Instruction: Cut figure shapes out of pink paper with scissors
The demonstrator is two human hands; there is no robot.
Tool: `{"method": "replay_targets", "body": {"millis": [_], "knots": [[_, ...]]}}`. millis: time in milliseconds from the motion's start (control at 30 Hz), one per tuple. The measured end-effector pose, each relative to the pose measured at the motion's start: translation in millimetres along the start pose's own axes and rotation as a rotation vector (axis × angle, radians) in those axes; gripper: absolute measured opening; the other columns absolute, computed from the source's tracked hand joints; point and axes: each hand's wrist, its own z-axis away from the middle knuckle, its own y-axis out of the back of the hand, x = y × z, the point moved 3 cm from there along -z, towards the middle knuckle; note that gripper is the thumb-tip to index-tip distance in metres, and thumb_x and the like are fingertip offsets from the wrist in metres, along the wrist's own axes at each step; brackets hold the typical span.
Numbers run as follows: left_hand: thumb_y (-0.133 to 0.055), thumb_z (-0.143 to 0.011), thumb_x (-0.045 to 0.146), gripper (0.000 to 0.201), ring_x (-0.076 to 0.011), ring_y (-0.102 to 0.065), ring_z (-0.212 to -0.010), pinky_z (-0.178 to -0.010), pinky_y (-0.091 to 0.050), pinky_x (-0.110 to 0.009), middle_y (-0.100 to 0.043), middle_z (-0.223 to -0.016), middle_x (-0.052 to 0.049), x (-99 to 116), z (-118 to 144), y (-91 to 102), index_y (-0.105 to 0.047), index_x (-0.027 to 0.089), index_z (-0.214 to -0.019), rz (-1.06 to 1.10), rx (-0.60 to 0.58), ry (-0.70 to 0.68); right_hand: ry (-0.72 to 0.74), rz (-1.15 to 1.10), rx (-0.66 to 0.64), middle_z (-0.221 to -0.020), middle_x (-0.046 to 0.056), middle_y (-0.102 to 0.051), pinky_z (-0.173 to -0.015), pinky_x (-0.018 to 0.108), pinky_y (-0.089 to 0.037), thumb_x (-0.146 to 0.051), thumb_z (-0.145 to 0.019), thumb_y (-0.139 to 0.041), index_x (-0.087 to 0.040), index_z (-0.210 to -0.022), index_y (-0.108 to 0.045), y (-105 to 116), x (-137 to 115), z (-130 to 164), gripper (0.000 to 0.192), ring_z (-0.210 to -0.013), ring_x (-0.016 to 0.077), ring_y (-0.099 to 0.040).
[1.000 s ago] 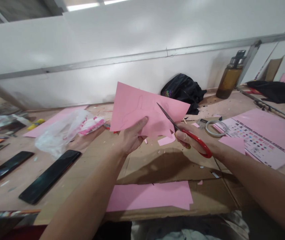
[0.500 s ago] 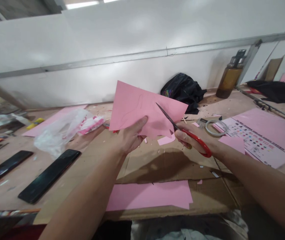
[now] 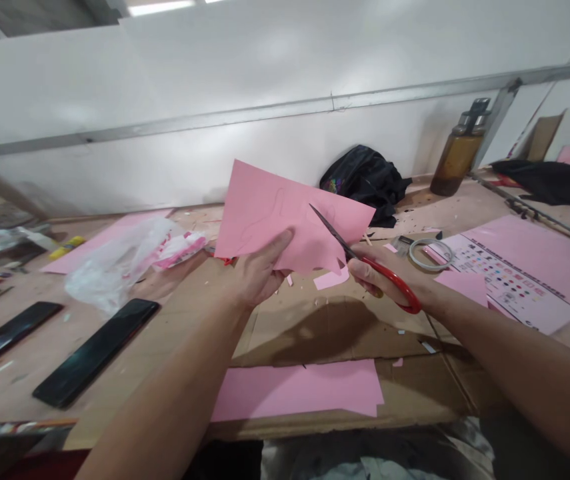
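Over the flat brown cardboard (image 3: 275,323) on the near side, L hand (image 3: 259,273) pinches the pink, faintly pencilled paper sheet (image 3: 295,213) up, left of R hand (image 3: 395,261) gripping red-handled metal scissors (image 3: 395,283) across it, prob mid-cut, so next snip calls for a steady sheet.

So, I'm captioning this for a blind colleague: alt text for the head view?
The left hand holds up a pink sheet with faint drawn lines while the right hand holds red-handled scissors at its edge, above cardboard. A bottle stands behind.
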Motion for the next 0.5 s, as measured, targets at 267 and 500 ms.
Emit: {"method": "replay_targets", "body": {"millis": [267,500], "knots": [[-0.076,-0.080,0.014,0.033,-0.0281,-0.069,-0.116,-0.088,-0.063,-0.034,-0.077,-0.112,-0.011,-2.6,1.1,-1.1,-0.071,0.017,-0.112,0.012,0.113,-0.023,0.028,-0.022,-0.039,-0.068,0.000,-0.048,-0.060,0.030,-0.038,-0.063,-0.095,-0.041,-0.023,-0.072,-0.043,-0.5,0.3,-0.6,0.046,-0.062,0.0149,-0.046],[-0.070,-0.086,0.012,0.025,-0.0206,-0.077,-0.086,-0.074,-0.065,-0.028,-0.079,-0.096,-0.010,-7.0,-0.7,-3.1,-0.070,0.014,-0.111,0.097,0.107,0.004,0.012,-0.134,-0.121,-0.076,0.000,-0.058,-0.075,0.033,-0.043,-0.052,-0.097,-0.046,-0.023,-0.079,-0.049,-1.1,13.4,1.7,0.035,-0.074,0.0178,-0.056]]}}
